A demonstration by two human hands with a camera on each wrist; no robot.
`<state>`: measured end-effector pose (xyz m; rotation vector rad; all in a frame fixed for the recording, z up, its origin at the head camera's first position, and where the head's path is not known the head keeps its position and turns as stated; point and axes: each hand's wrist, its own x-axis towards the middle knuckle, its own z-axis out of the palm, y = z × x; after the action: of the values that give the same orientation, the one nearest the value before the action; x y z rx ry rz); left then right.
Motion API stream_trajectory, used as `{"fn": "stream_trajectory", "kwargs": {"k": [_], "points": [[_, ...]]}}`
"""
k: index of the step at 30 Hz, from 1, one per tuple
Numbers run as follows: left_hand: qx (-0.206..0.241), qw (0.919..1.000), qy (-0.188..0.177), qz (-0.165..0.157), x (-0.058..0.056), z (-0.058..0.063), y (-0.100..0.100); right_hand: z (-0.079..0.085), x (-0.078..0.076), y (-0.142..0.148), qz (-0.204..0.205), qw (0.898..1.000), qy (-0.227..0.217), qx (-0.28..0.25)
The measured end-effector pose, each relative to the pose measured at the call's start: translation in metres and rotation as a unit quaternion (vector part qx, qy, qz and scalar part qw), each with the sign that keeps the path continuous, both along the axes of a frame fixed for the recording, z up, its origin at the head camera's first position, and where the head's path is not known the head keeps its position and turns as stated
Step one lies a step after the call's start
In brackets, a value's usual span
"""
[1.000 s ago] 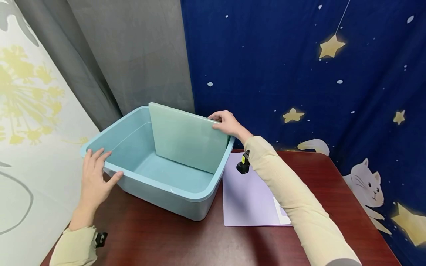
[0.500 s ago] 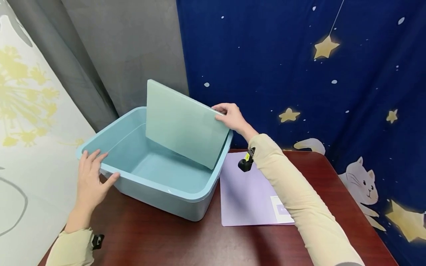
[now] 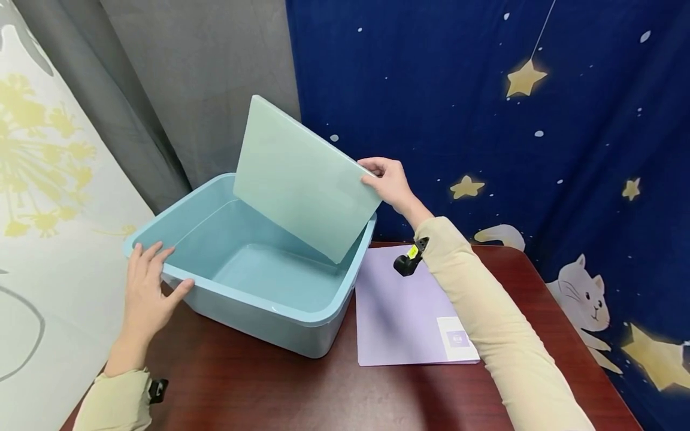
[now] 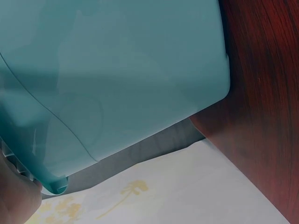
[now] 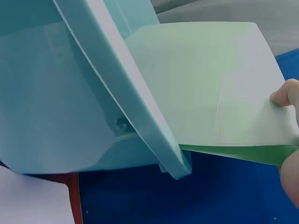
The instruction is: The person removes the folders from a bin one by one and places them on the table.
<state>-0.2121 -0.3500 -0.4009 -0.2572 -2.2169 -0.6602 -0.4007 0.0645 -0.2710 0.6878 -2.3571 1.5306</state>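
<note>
A pale green folder [image 3: 304, 179] tilts up out of a light blue plastic basin [image 3: 253, 306], its lower part still inside the walls. My right hand [image 3: 389, 182] pinches the folder's right end, thumb on the near face and fingers behind the top edge. In the right wrist view the folder's sheets part slightly along one edge, showing darker green within. My left hand [image 3: 148, 293] rests on the basin's near left corner. Its fingers lie fairly straight over the rim and its thumb touches the front side. The left wrist view shows mostly the basin's outer wall [image 4: 126, 84].
A purple folder [image 3: 396, 311] with a white label lies flat on the dark red wooden table [image 3: 253, 383], right of the basin. Grey, white and navy star-printed curtains [image 3: 420, 90] hang close behind and beside the table.
The right hand has lifted the green folder up and slightly right, so its left end now stands well above the rim. The left hand keeps its place on the basin.
</note>
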Motion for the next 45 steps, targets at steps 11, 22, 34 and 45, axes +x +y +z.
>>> {"fn": "stream_trajectory", "kwargs": {"k": [11,22,34,45], "points": [[0.001,1.0000,0.002,-0.005,0.002,0.000,0.001,0.001,0.014,0.012,-0.019,0.996,0.005,-0.086],[-0.004,1.0000,0.006,-0.004,0.004,0.001,0.000,0.008,0.032,0.024,-0.014,0.989,0.031,-0.147],[-0.006,1.0000,0.001,-0.002,0.005,0.002,0.002,0.018,0.057,0.042,-0.004,0.969,0.066,-0.239],[-0.002,1.0000,0.006,-0.003,0.005,0.000,0.003,0.017,0.074,0.061,0.007,0.950,0.083,-0.299]]}}
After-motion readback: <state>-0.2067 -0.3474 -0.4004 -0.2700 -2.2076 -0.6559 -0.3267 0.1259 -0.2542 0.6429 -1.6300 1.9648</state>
